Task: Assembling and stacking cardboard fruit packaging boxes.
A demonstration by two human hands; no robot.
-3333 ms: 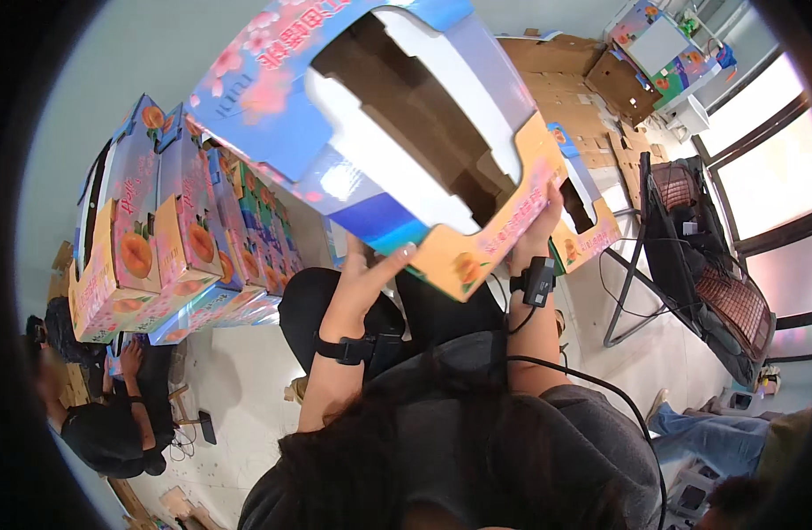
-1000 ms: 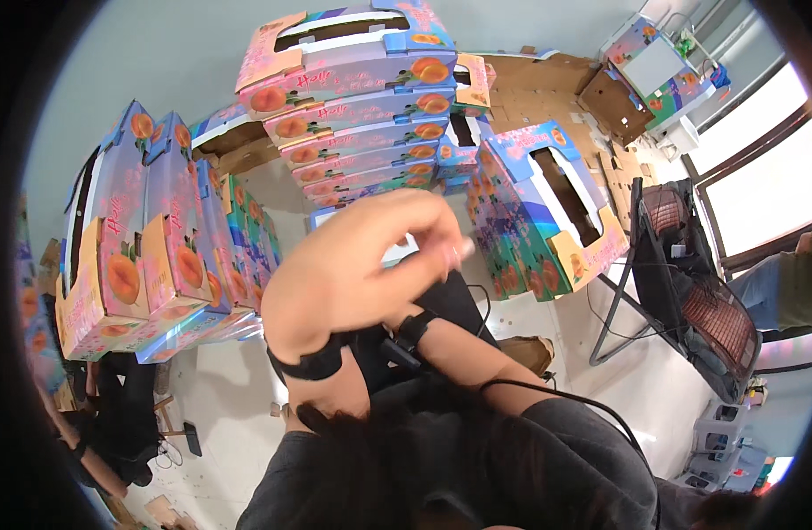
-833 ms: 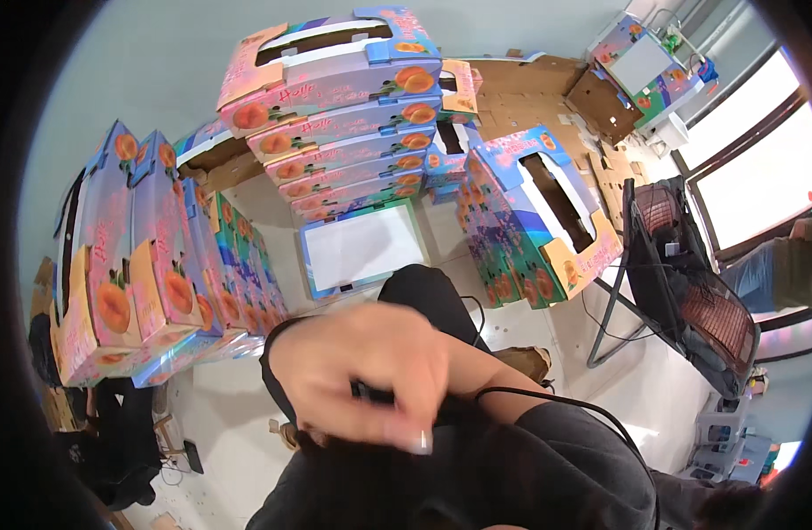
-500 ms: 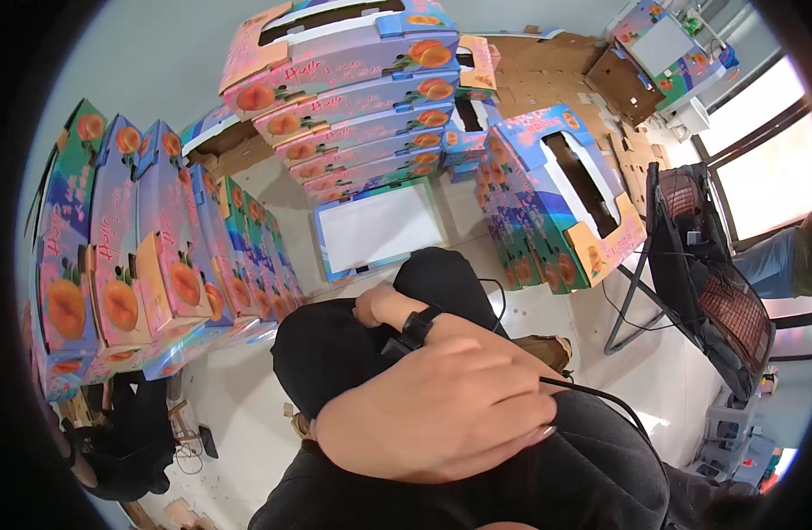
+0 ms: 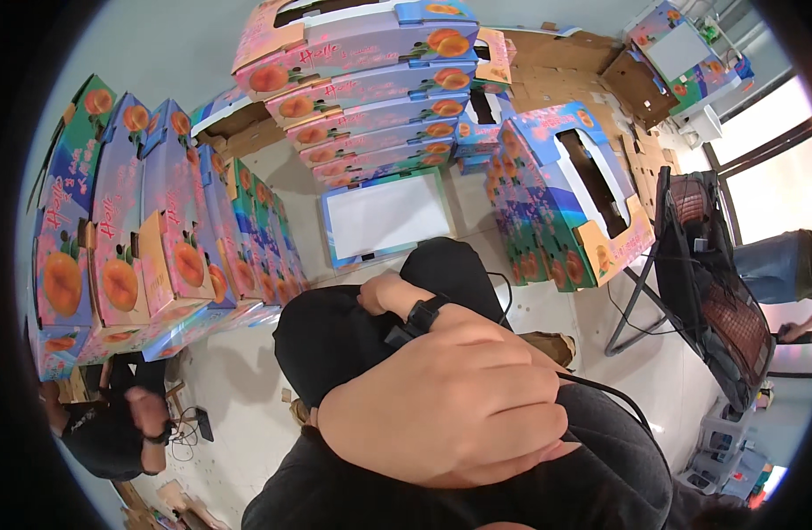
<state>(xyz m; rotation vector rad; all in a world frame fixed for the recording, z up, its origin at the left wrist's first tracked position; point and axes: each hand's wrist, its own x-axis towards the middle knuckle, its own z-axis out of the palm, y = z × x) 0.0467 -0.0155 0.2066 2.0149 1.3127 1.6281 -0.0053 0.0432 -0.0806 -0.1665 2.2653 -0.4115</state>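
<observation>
My left hand [image 5: 450,411] lies large in the foreground, across my lap and over my right forearm. Its fingers are pressed together and curl down at the right, with their tips tucked out of sight. I cannot make out what is under them. A black cord [image 5: 600,389] runs beside its knuckles. My right hand [image 5: 379,293] rests at my dark-trousered knees [image 5: 445,265], its fingers mostly hidden. A black watch [image 5: 426,311] is on that wrist. Beyond my knees a flat carton with a white panel [image 5: 388,216] lies on the floor, touched by neither hand.
Fruit-printed cartons [image 5: 370,97] stand stacked ahead; more cartons [image 5: 172,212] line the left. Upright cartons with handle slots [image 5: 565,194] stand at right, near a black folding chair [image 5: 706,291]. Another person's hand [image 5: 148,411] shows at lower left, and a person in jeans [image 5: 763,269] at far right.
The view has shifted slightly, so the cartons ahead sit higher and further right. My hands keep their pose. The person at lower left now shows a raised hand; a hand also appears at far right.
</observation>
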